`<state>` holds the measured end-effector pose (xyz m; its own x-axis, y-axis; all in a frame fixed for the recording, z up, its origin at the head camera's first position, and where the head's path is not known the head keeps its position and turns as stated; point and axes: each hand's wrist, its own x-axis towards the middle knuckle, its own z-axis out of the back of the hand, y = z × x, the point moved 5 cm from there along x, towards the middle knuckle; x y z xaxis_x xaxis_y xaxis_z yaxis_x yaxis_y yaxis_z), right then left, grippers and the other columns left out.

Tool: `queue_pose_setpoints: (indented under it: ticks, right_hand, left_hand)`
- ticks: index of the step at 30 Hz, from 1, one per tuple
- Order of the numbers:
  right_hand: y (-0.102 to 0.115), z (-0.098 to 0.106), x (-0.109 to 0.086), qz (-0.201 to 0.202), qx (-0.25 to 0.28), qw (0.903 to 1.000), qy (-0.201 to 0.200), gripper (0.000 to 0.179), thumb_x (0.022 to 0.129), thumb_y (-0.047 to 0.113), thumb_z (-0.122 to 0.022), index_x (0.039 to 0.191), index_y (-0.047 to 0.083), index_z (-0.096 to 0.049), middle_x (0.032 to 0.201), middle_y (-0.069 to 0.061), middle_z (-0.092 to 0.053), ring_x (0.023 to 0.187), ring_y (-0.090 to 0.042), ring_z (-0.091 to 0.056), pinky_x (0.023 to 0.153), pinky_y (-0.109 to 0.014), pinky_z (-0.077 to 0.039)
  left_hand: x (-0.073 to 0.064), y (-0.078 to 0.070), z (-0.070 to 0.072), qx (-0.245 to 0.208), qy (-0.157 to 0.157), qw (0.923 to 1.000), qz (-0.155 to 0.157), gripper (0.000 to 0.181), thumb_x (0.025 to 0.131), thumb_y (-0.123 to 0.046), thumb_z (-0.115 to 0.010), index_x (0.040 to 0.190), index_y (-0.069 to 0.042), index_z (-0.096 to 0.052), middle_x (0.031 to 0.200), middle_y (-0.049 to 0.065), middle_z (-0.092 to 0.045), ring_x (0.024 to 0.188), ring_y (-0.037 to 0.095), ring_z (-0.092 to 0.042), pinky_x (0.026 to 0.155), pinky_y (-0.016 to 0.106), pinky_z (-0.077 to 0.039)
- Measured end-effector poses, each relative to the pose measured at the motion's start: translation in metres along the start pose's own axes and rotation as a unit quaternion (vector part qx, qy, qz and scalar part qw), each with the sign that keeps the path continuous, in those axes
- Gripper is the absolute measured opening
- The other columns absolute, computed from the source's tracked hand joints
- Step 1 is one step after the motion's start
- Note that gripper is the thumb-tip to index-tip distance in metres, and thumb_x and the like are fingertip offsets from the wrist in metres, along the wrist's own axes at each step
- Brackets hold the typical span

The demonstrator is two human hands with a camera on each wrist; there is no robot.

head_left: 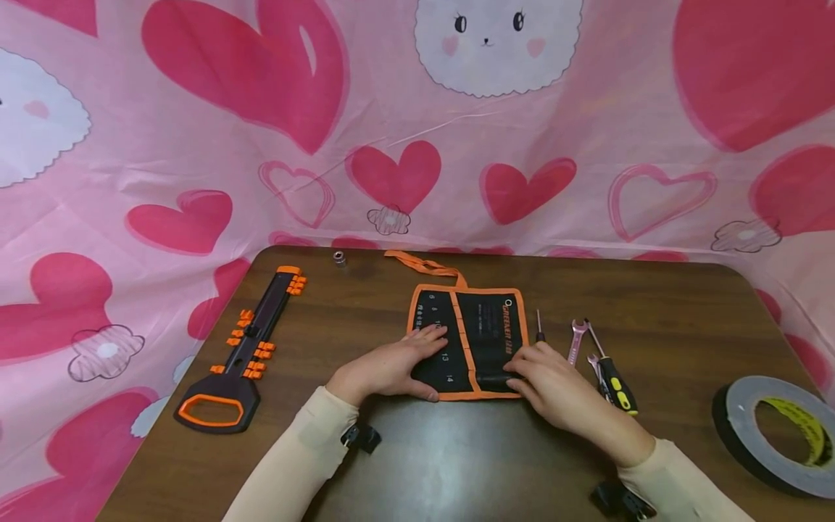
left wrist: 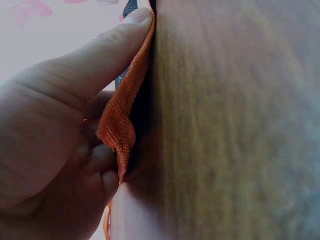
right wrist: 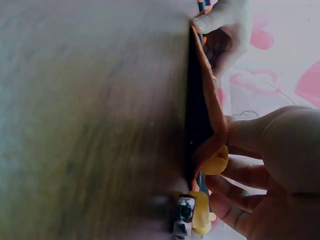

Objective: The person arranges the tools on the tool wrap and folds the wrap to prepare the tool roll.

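A black fabric tool pouch (head_left: 491,333) with orange trim and numbered pockets lies spread on the table. My left hand (head_left: 398,362) rests on its left half, fingers laid across the pockets and thumb along the bottom edge. In the left wrist view, the orange trim (left wrist: 117,120) bulges up beside that thumb. My right hand (head_left: 564,388) touches the pouch's lower right corner with bent fingertips, close to the pocket. Just above it shows a thin screwdriver shaft (head_left: 539,322), its handle hidden behind the hand. A yellow handle end (right wrist: 215,161) shows by the right fingers.
Right of the hand lie a black-and-yellow screwdriver (head_left: 616,384), a wrench (head_left: 577,341) and a smaller wrench (head_left: 594,365). A tape roll (head_left: 744,420) sits far right. Left stands a black rack with orange clips (head_left: 254,341). A socket (head_left: 339,257) and orange strap (head_left: 424,264) are at the back.
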<state>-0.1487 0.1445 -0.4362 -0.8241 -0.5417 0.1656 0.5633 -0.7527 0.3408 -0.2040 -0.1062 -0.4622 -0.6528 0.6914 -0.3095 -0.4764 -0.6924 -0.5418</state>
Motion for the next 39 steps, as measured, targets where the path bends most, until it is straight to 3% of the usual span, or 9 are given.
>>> queue_pose_setpoints:
  ticks: [4, 11, 15, 20, 23, 31, 39]
  right_hand:
    - [0.001, -0.002, 0.002, 0.002, 0.006, 1.0, 0.007, 0.013, 0.101, 0.016, -0.077, 0.111, 0.011, -0.082, 0.103, 0.004, -0.07, 0.095, -0.015, -0.06, 0.086, -0.04, -0.055]
    - [-0.001, -0.002, 0.002, -0.063, 0.044, 0.9961, 0.043, 0.028, 0.093, 0.024, -0.087, 0.116, 0.009, -0.079, 0.109, 0.0, -0.07, 0.097, -0.017, -0.065, 0.09, -0.046, -0.06]
    - [0.002, -0.002, 0.0, -0.044, 0.036, 0.9977, 0.036, 0.017, 0.094, 0.019, -0.085, 0.107, 0.012, -0.079, 0.105, 0.002, -0.071, 0.097, -0.017, -0.067, 0.089, -0.045, -0.06]
    - [0.006, -0.001, 0.001, -0.002, 0.002, 1.0, 0.008, 0.011, 0.097, 0.018, -0.082, 0.107, 0.013, -0.08, 0.1, 0.005, -0.071, 0.093, -0.015, -0.065, 0.085, -0.04, -0.059]
    - [0.008, -0.002, 0.004, 0.006, -0.009, 0.9999, 0.011, 0.011, 0.098, 0.019, -0.08, 0.107, 0.013, -0.081, 0.098, 0.006, -0.07, 0.09, -0.013, -0.062, 0.083, -0.038, -0.058]
    - [0.009, -0.004, 0.01, -0.004, 0.003, 0.9996, 0.028, 0.013, 0.1, 0.018, -0.077, 0.109, 0.01, -0.082, 0.098, 0.003, -0.07, 0.087, -0.012, -0.062, 0.081, -0.037, -0.059]
    - [0.008, -0.005, 0.009, -0.053, 0.031, 0.9964, 0.059, 0.025, 0.095, 0.026, -0.084, 0.114, 0.009, -0.082, 0.101, 0.002, -0.07, 0.087, -0.011, -0.062, 0.082, -0.04, -0.06]
  left_hand:
    - [0.001, 0.001, 0.001, 0.0, 0.0, 1.0, 0.003, 0.096, 0.093, -0.049, -0.083, 0.17, -0.018, -0.036, 0.183, -0.005, -0.019, 0.171, 0.021, -0.01, 0.137, 0.052, -0.021]
    - [0.001, 0.003, -0.003, -0.003, 0.003, 1.0, 0.007, 0.097, 0.092, -0.05, -0.084, 0.17, -0.018, -0.036, 0.183, -0.005, -0.019, 0.171, 0.022, -0.01, 0.136, 0.053, -0.023]
    - [0.001, 0.003, -0.006, -0.007, 0.005, 0.9999, 0.007, 0.097, 0.092, -0.049, -0.085, 0.17, -0.017, -0.037, 0.183, -0.004, -0.019, 0.171, 0.022, -0.01, 0.135, 0.052, -0.025]
    - [0.001, 0.001, -0.004, -0.006, -0.001, 1.0, -0.001, 0.096, 0.092, -0.047, -0.085, 0.169, -0.015, -0.037, 0.183, -0.002, -0.02, 0.171, 0.023, -0.01, 0.136, 0.051, -0.024]
    - [0.001, 0.001, -0.003, -0.006, -0.003, 1.0, -0.001, 0.096, 0.092, -0.047, -0.085, 0.169, -0.015, -0.037, 0.183, -0.003, -0.02, 0.171, 0.023, -0.01, 0.136, 0.051, -0.024]
    - [0.002, 0.002, 0.0, 0.001, -0.007, 1.0, -0.005, 0.096, 0.093, -0.049, -0.084, 0.17, -0.014, -0.036, 0.183, -0.002, -0.019, 0.171, 0.023, -0.011, 0.136, 0.051, -0.023]
    - [0.002, 0.002, -0.002, 0.002, -0.004, 1.0, -0.005, 0.096, 0.093, -0.049, -0.084, 0.169, -0.014, -0.037, 0.182, -0.001, -0.02, 0.171, 0.024, -0.011, 0.137, 0.051, -0.021]
